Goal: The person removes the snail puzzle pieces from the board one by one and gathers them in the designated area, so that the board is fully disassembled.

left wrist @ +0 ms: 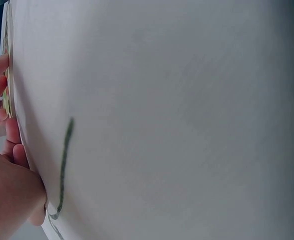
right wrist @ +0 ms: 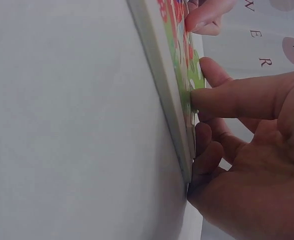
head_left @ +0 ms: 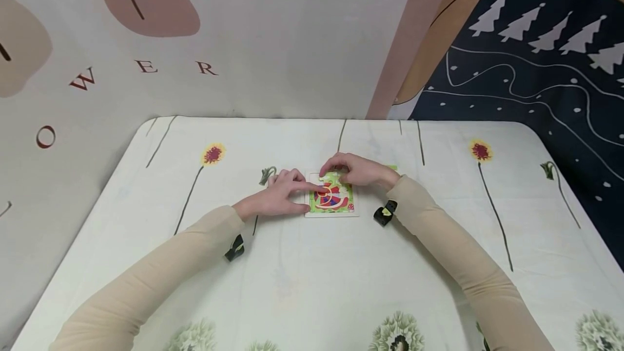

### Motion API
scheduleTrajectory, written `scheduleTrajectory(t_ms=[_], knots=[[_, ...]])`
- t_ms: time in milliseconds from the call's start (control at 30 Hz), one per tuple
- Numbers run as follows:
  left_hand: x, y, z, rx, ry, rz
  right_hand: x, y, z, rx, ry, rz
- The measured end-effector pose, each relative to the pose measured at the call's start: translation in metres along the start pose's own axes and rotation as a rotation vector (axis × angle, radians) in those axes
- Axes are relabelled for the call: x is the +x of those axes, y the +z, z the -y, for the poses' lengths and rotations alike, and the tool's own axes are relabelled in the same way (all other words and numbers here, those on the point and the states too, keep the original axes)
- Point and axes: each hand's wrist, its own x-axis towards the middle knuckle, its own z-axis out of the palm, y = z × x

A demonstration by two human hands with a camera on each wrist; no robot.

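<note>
A small jigsaw puzzle with a red, purple and green picture lies flat in a pale tray on the table. My left hand comes from the left; its index finger touches the picture and its thumb is at the tray's left edge. At the far side, my right hand pinches a green puzzle piece between thumb and index finger, slightly tilted over the puzzle in the right wrist view. Its other fingers curl beside the tray's edge. The left wrist view shows the puzzle only edge-on, partly behind fingers.
Another green item shows partly behind my right wrist. The table wears a white cloth printed with flowers. Behind its far edge hangs a printed backdrop with letters, and a dark one with trees is at the right.
</note>
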Motion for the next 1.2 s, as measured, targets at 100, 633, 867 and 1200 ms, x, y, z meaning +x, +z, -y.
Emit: scheduleTrajectory(t_ms=[100, 633, 867, 1200], knots=[[0.0, -0.0004, -0.0003, 0.001, -0.002, -0.003, -0.0006, 0.0001, 0.0004, 0.005, 0.002, -0.008], [-0.001, -0.0002, -0.0005, -0.006, -0.008, -0.001, -0.0051, 0.0062, 0.0052, 0.031, 0.028, -0.097], [-0.0007, 0.0006, 0.0007, -0.004, -0.004, -0.003, -0.0074, 0.006, 0.0062, 0.079, 0.031, -0.11], [-0.0011, -0.0001, 0.0001, -0.006, -0.002, 0.003, -0.0083, 0.0052, 0.0056, 0.102, 0.049, -0.153]])
